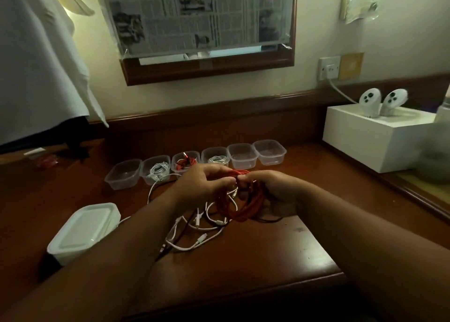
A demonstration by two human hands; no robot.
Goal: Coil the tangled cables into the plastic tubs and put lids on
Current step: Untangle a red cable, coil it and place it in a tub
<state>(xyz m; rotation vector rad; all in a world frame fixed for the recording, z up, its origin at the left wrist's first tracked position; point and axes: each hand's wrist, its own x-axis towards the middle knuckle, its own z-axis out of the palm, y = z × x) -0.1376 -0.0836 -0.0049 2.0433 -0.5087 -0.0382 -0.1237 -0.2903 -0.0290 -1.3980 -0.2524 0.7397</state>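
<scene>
Just in front of the row of clear plastic tubs [243,155], left hand [207,184] and right hand [272,192] pinch a half-wound orange cable coil [243,207]; next, I'd guess, an empty tub.

An orange-red cable [239,207] lies coiled over white cables [199,239] on a reddish-brown tabletop [280,243]. The tubs [269,152] are clear, the lids [80,229] white, the newspaper [194,12] black-and-white print.

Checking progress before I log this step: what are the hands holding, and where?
Both the left hand and right hand grip the red cable coil at its top.
</scene>
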